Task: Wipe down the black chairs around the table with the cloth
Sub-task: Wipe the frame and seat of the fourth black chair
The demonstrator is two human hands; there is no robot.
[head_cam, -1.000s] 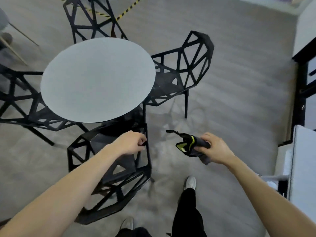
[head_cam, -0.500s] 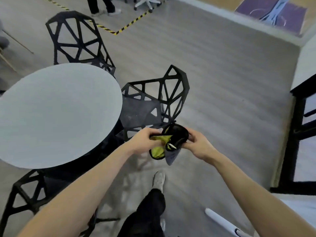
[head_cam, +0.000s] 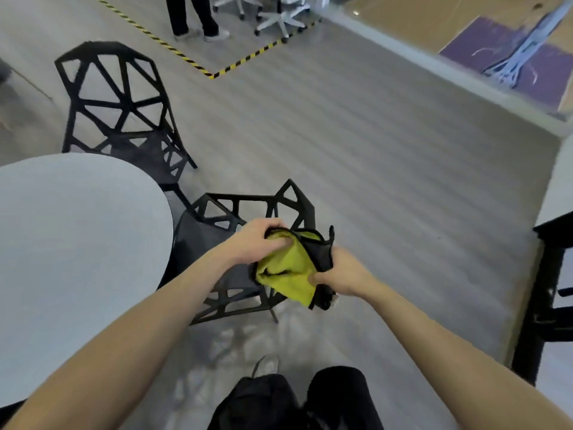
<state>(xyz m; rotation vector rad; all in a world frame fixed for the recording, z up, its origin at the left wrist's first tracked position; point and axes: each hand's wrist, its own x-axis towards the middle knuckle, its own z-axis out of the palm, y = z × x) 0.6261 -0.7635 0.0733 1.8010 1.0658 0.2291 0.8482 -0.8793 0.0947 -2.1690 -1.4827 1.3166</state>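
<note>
Where the frame starts at far left, item 1: round grey counter (head_cam: 77, 243), top only visible, edge curving toward centre.
Item 2: black lattice chair, far (head_cam: 117, 103), upright behind the counter, seat partly tucked under its rim.
Item 3: black lattice chair, near (head_cam: 235, 212), just right of the counter, backrest toward the open floor; both hands hang above its seat, w/ no visible contact.
Item 4: left hand (head_cam: 257, 240), grip closed on cloth, fingers curled into the top fold, thumb side hidden.
Item 5: cloth (head_cam: 288, 268), yellow face w/ black edging and black reverse, bunched btwn the two hands, lower corner hanging free over the chair's front edge.
Item 6: right hand (head_cam: 341, 274), grip narrow, thumb pinching the yellow face, fingers wrapped round the black side.
Item 7: black frame (head_cam: 539, 305), far right edge, partly cut off.
Background, top: yellow-black floor tape (head_cam: 217, 72); a person's legs (head_cam: 192, 17); white office-chair bases (head_cam: 279, 17).
Bottom centre: wearer's dark trousers (head_cam: 310, 401).
</note>
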